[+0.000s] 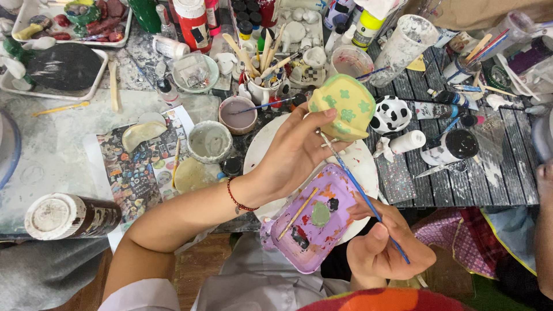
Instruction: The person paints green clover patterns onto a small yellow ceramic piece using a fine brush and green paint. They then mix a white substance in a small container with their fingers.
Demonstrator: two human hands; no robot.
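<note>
Left hand (294, 152) mid-frame gripping yellow ceramic piece w/ green flower spots (344, 106) just above centre, right hand (383, 247) lower right pinching thin blue-handled brush (360, 190), tip at the piece's underside, purple plastic paint tray (314, 216) btwn hands, round white plate (363, 158) underneath, black-and-white spotted figurine (390, 114) just right

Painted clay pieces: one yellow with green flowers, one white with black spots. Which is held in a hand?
The yellow piece with green flowers: the left hand grips it, while the black-spotted white piece rests on the table beside it.
</note>
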